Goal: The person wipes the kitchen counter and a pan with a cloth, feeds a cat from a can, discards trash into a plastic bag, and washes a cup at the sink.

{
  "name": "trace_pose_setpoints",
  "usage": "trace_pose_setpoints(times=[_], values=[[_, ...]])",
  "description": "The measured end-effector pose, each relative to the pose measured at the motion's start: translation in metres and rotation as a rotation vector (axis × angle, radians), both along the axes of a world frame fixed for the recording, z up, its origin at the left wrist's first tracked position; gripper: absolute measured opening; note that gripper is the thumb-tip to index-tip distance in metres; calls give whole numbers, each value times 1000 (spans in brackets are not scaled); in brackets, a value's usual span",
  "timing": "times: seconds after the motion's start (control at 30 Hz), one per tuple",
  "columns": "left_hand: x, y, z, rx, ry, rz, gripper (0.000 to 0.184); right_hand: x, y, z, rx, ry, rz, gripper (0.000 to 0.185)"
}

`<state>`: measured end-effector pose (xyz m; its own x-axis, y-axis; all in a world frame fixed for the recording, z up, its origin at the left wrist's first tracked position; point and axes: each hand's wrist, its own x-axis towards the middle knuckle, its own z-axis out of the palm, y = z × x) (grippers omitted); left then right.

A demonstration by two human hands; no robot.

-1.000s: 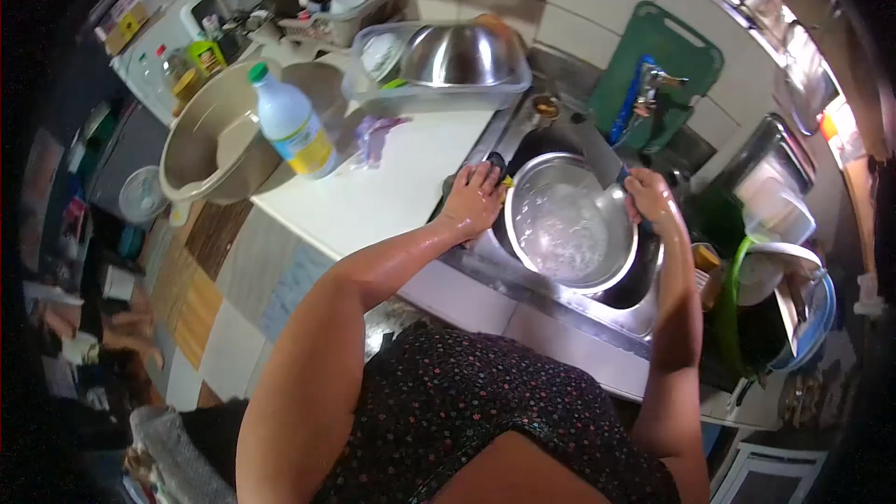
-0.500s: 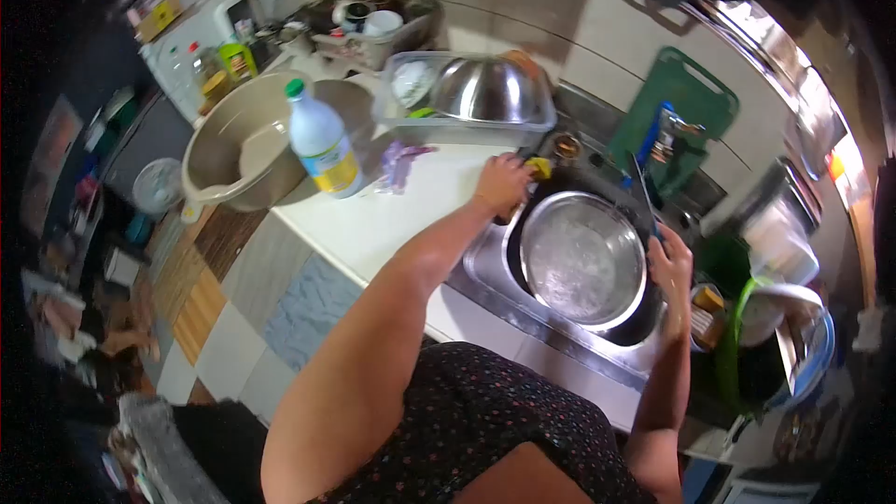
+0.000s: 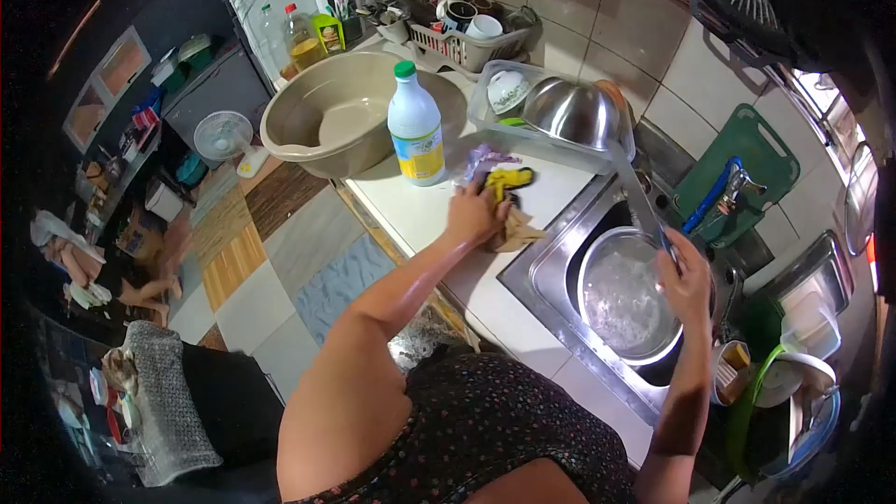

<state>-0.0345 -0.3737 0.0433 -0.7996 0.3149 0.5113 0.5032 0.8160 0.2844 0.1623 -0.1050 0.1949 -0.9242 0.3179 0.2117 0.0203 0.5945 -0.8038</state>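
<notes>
My right hand (image 3: 686, 271) is closed round the dark handle of a knife (image 3: 637, 194), its long blade slanting up and left over the sink's far edge. Below it a round metal basin (image 3: 627, 303) with cloudy water sits in the sink (image 3: 551, 271). On the white counter my left hand (image 3: 474, 217) has its fingers bent over a crumpled yellow-and-black piece (image 3: 507, 182); its exact kind is unclear. A limp brown piece (image 3: 519, 231) lies under and beside that hand. Just behind is a crinkled purple wrapper (image 3: 485, 161).
A white bottle with green cap (image 3: 416, 131) stands by a large beige tub (image 3: 327, 117). Behind the sink are a clear bin (image 3: 560, 142) holding a metal bowl (image 3: 574, 114), a green cutting board (image 3: 737, 173) and a blue faucet (image 3: 711, 196). Dishes crowd the right side.
My left hand has moved from the sink's edge onto the counter with the yellow-and-black piece. The knife has risen from over the sink's right side, and the view has shifted.
</notes>
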Motion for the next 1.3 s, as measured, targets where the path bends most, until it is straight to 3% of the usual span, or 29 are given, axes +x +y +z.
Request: trace_pose_setpoints(times=[0.13,0.27,0.33,0.4,0.53,0.6,0.63,0.7,0.8,0.83,0.9,0.97,1.03,1.1,1.13,1.23,1.3], values=[[36,-41,29,-33,-240,41,62,-81,-48,10,-353,34,138,29],[67,-50,20,92,-89,-45,77,-178,-70,20,-326,-95,234,27],[70,-49,25,125,-106,-45,75,-235,-58,21,-248,-253,356,24],[68,-50,22,151,-120,-37,75,-244,-81,62,-149,-374,306,19],[65,-55,15,142,-94,-14,71,-315,-82,41,-265,-490,369,17],[62,-57,10,149,-71,29,67,-325,-87,36,53,-447,365,21],[61,-56,7,165,-34,65,64,-327,-86,22,39,-463,356,21],[58,-56,-1,181,12,82,59,-322,-76,-7,642,331,143,23],[49,-53,1,72,-76,74,59,-248,-66,-8,447,480,74,23],[45,-47,5,15,-54,71,60,-228,-49,-18,495,464,15,25],[41,-33,15,-72,-82,-22,60,-193,-4,-58,400,258,-138,26],[32,-13,15,-177,-79,-162,64,-158,55,-113,354,-174,-232,29],[25,11,13,-262,-86,-202,66,-108,121,-198,123,-533,-106,33],[11,34,16,-338,-173,-210,72,-42,156,-253,598,-721,-119,35],[2,42,17,-335,-196,-222,75,-12,166,-275,668,-841,-159,43],[-20,64,6,-325,-56,-236,71,10,136,-352,826,-1157,-268,61],[-25,75,9,-285,-141,-297,65,-29,75,-327,512,-1067,-116,68]])
